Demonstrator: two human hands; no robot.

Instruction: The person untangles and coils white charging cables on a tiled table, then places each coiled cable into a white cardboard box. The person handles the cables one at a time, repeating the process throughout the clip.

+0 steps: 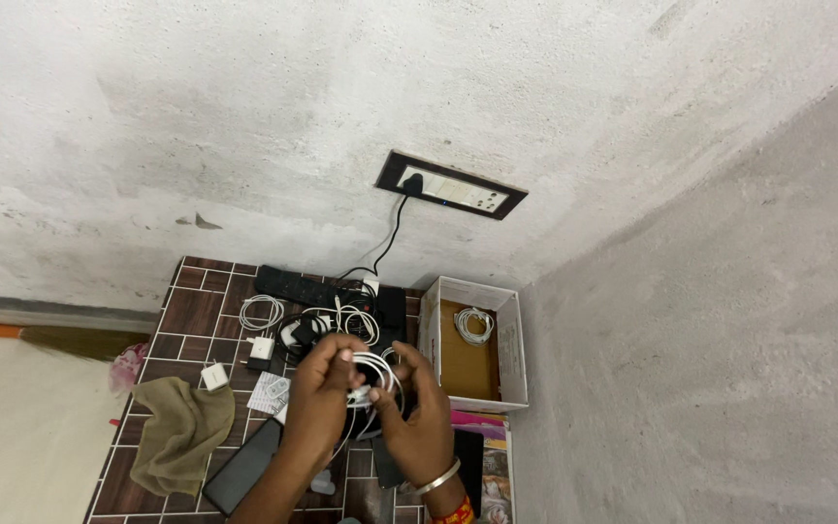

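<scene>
My left hand point(319, 400) and my right hand point(422, 417) meet above a small tiled table point(186, 315), both gripping a coiled white cable point(372, 378) looped between the fingers. The right wrist carries a metal bangle and an orange band. Below the hands lies a tangle of white and black cables point(327, 325) with a black power strip point(298, 284) behind it. Two white charger plugs point(261, 349) rest left of the hands.
An open white cardboard box point(509, 335) holding one coiled white cable stands at the right against the wall. A wall socket panel point(450, 185) has a black plug in it. An olive cloth point(178, 432) and a dark phone point(242, 466) lie at the left front.
</scene>
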